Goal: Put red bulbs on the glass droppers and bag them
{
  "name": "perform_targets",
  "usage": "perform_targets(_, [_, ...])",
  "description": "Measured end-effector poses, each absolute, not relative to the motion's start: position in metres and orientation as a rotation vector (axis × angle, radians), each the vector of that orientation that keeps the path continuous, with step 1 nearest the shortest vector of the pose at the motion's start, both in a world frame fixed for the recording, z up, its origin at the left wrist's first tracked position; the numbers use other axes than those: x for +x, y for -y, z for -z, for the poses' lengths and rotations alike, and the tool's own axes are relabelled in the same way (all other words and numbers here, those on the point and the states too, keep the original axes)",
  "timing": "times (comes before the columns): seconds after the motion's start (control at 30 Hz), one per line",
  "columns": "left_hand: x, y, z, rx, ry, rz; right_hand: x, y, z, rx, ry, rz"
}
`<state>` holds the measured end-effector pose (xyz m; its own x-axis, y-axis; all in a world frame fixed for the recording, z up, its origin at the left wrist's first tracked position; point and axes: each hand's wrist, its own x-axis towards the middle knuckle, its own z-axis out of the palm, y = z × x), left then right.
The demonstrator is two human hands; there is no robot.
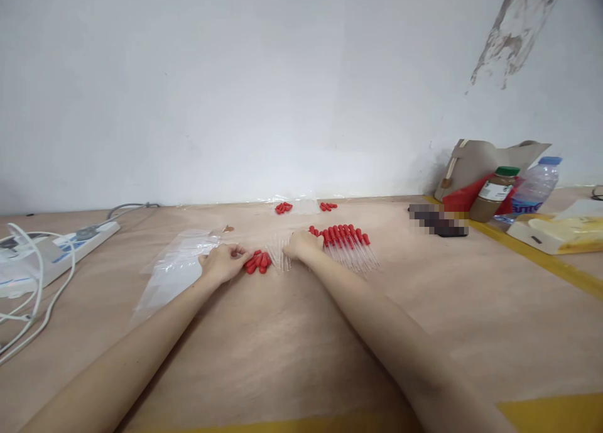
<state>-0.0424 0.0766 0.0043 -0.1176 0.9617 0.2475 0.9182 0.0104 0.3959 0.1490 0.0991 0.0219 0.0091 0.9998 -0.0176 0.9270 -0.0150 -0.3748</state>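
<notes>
My left hand (222, 263) is at the left edge of a small pile of red rubber bulbs (257, 263), its thumb and fingertips closed on a bulb. Just right of that pile lie thin clear glass tubes (277, 252). Over their right end my right hand (305, 246) is curled, its fingers closed and mostly hidden; whatever they hold is hidden. Beyond it, a row of glass droppers with red bulbs (348, 237) lies side by side, bulbs pointing away from me.
Clear plastic bags (176, 263) lie left of my left hand. Two small groups of red bulbs (283, 208) sit near the wall on clear plastic. A power strip (80, 254) with cables is at left. Bottles (494, 194), a pouch (494, 159) and a dark blurred object (438, 220) are at right.
</notes>
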Motion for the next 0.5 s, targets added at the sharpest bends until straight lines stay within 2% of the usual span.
perform_targets(0.17, [-0.041, -0.078, -0.003, 1.952, -2.185, -0.797, 0.15, -0.094, -0.029, -2.002, 2.011, -0.435])
perform_targets(0.27, [-0.043, -0.079, -0.005, 1.944, -2.161, -0.993, 0.166, -0.087, -0.039, -1.915, 2.033, -0.415])
perform_targets(0.4, [-0.024, -0.065, -0.006, 1.947, -1.774, -1.418, 0.205, -0.069, -0.044, -1.795, 2.083, -0.408])
perform_targets(0.5, [0.007, -0.04, 0.0, 1.934, -1.343, -1.381, 0.231, -0.051, -0.033, -1.691, 2.061, -0.375])
